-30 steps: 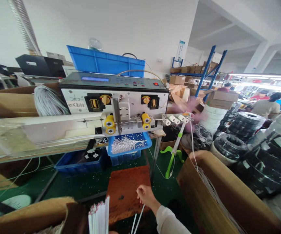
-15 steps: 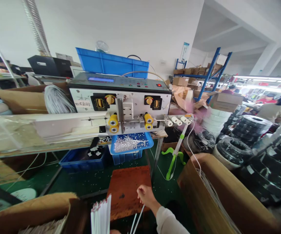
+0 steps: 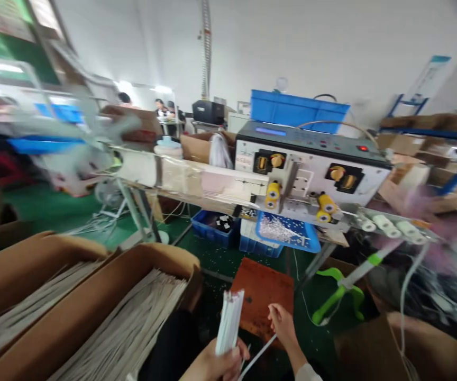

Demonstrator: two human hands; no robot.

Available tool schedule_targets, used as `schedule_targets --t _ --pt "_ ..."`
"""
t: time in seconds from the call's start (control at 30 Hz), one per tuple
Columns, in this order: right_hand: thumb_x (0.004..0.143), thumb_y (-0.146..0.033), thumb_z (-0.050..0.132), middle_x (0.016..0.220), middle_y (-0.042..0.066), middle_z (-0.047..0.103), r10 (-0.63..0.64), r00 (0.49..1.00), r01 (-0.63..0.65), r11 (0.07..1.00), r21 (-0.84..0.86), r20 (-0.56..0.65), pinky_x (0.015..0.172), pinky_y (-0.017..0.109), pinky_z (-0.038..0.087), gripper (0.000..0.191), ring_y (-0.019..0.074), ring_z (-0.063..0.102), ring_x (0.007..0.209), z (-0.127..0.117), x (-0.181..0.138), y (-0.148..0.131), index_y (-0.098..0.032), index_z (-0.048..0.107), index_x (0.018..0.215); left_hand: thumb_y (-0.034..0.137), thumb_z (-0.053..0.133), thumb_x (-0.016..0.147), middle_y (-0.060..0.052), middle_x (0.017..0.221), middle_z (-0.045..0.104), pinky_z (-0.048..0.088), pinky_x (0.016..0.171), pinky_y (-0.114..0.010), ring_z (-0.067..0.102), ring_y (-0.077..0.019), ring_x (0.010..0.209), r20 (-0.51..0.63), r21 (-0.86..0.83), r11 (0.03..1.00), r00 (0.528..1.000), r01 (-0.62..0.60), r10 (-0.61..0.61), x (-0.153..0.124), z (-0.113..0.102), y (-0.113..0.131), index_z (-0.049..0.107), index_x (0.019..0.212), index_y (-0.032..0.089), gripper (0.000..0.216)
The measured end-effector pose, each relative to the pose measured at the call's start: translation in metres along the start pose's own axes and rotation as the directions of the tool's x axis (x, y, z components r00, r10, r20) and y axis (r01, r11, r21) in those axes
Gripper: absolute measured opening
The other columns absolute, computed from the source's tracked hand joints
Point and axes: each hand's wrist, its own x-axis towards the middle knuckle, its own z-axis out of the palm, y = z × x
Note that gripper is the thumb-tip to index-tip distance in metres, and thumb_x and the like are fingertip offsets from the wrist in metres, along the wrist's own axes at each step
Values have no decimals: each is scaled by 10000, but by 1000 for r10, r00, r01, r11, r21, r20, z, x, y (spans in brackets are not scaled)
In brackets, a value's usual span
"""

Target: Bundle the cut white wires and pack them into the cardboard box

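Note:
My left hand (image 3: 216, 364) is closed round a bundle of cut white wires (image 3: 229, 320) that stands upright at the bottom centre. My right hand (image 3: 283, 325) sits just to its right, pinching a single white wire (image 3: 258, 355) that slants down to the left. Both hands hover over a brown stool top (image 3: 263, 293). Behind them stands a wire-cutting machine (image 3: 311, 164) with yellow rollers. A blue tray (image 3: 288, 233) of small white offcuts lies under the machine's outlet.
Two open cardboard boxes (image 3: 109, 317) filled with long white wire lengths lie at the lower left. A long clear guide trough (image 3: 181, 177) runs left from the machine. A green-and-white stand (image 3: 345, 288) and a box (image 3: 407, 344) are at the right. People sit far back.
The view has swung left, bringing the wire boxes into sight. My left hand now shows, gripping the bundle. My right hand has stayed over the stool with its wire.

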Motion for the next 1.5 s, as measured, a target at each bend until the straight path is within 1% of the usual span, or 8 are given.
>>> schedule_targets --t 0.17,0.57,0.73,0.83,0.93,1.07,1.17,1.5 --pt "802 -744 455 693 27 664 11 1000 -10 999 33 -16 444 262 416 589 162 583 474 1 0 3 -213 681 917 619 787 685 86 478 399 231 429 -223 260 -45 394 83 78 997 996 -26 20 9 -5 3 628 869 142 535" --pt "780 -740 443 659 15 644 56 998 -56 998 -6 -36 451 254 429 589 154 582 480 -3 -5 -12 -209 669 900 628 783 680 72 461 417 255 448 -233 321 -46 394 72 132 991 997 -5 -4 17 -9 -6 629 852 116 562" --pt "700 -715 502 698 24 655 129 987 -131 991 22 95 423 244 407 580 138 557 467 -8 5 -26 -196 657 907 611 792 676 84 466 397 251 414 -221 289 -44 379 43 81 996 999 -36 33 9 -6 0 636 849 132 532" --pt "698 -634 584 752 39 681 81 977 -80 997 -10 198 473 265 444 502 154 585 521 -16 12 -66 -197 680 925 602 803 663 78 473 401 229 400 -217 286 -45 378 -23 64 996 998 -55 56 6 -1 6 646 830 129 526" --pt "769 -561 623 819 49 698 -77 960 71 997 34 269 615 307 509 427 181 634 635 -25 14 -132 -207 705 992 605 812 646 79 466 394 203 400 -217 279 -45 376 -41 53 997 997 -60 62 3 2 9 646 820 131 531" --pt "877 -554 603 959 79 709 -294 879 196 941 277 376 664 306 521 425 164 635 691 -29 15 -224 -202 686 1101 598 797 673 79 475 392 218 404 -222 287 -46 376 -36 54 995 995 -86 88 0 1 10 649 844 125 524" --pt "868 -542 655 967 76 702 -385 856 216 873 437 345 636 276 520 430 138 612 684 -25 23 -272 -195 676 1122 578 796 691 79 496 398 230 411 -219 289 -43 387 -43 37 990 990 -136 137 -3 -5 13 635 857 127 507" --pt "715 -438 792 1186 57 678 -187 981 76 587 806 44 591 222 518 506 113 633 753 3 64 -337 -232 659 1157 560 789 718 101 501 355 175 417 -217 220 -31 391 -66 -43 979 978 -201 198 -9 -22 22 592 877 143 488"
